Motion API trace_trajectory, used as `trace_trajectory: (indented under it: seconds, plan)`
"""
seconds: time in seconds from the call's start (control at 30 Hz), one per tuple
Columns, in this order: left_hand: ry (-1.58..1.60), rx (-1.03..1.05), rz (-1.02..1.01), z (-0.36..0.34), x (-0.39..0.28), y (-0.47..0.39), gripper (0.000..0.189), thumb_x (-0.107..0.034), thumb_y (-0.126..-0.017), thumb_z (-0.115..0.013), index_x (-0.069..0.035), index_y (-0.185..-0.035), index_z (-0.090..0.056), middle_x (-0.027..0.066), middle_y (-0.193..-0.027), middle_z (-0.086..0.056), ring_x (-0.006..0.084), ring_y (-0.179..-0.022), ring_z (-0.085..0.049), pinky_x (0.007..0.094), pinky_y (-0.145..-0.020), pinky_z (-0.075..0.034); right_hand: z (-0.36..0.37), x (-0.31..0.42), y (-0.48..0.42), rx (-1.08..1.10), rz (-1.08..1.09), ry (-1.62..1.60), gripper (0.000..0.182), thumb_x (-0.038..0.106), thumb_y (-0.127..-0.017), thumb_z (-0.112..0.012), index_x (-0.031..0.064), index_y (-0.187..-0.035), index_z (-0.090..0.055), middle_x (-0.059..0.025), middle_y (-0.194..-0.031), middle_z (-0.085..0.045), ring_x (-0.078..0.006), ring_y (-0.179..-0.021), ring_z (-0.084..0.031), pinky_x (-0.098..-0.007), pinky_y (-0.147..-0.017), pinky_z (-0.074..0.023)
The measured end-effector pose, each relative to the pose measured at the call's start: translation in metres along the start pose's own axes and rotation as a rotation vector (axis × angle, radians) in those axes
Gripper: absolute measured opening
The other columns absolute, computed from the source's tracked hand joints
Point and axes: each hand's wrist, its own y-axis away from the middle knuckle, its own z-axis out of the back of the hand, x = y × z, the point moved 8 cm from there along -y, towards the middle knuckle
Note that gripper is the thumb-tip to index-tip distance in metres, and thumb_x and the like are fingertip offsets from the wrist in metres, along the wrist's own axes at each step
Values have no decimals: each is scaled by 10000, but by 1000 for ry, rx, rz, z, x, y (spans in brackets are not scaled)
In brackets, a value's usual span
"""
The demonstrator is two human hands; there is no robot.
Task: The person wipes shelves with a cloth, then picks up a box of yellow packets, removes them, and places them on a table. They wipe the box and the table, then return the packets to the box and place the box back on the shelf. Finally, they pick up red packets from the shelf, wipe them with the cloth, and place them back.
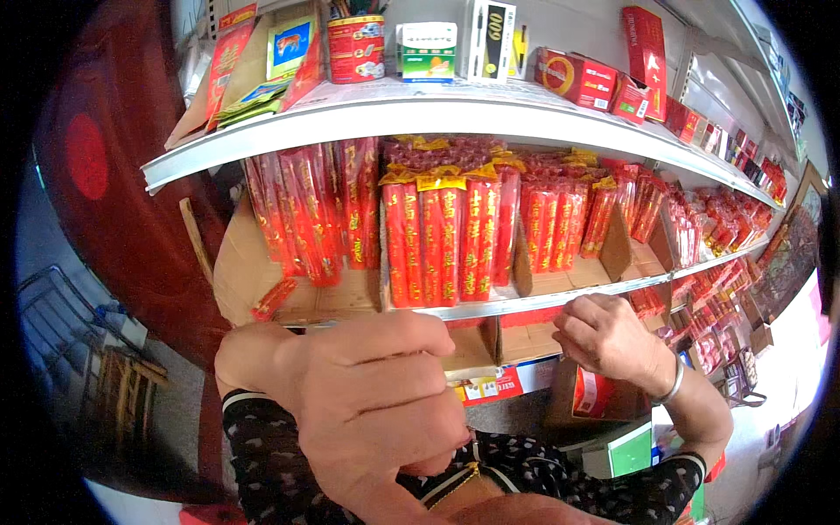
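Observation:
My left hand (387, 394) is large and close to the camera, in front of my chest. Its fingers are curled into a fist, and nothing shows between them. Further right, my right hand (597, 335), with a metal bangle (674, 384) on the wrist, is raised before the lower shelf edge. Its fingers are also curled in, the palm is hidden, and no held thing is seen. Behind both hands, red packets with gold lettering (430, 246) stand upright in clear wrapping on the middle shelf. One small red packet (274, 298) lies at that shelf's left end.
A white shelf edge (420, 118) crosses above, bearing a red tin (356, 49), a green-and-white box (428, 52) and red boxes (584, 79). Cardboard dividers (525, 256) part the middle shelf. Lower right are an open carton (564, 394) and a green-and-white box (630, 453). A wooden stool (125, 394) stands left.

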Motion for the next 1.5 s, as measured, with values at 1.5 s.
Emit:
trace_trajectory:
  seconds: [1.5]
  plan:
    - [1154,64,-2,-14,-60,29,301,-152,-861,-572,-82,-570,-542,36,-572,-532,185,-478,-526,322,-464,-441,-231,125,234,-136,-949,-985,128,102,-872,-612,-13,-816,-613,-77,-723,-589,-149,-680,-591,-277,-607,-465]
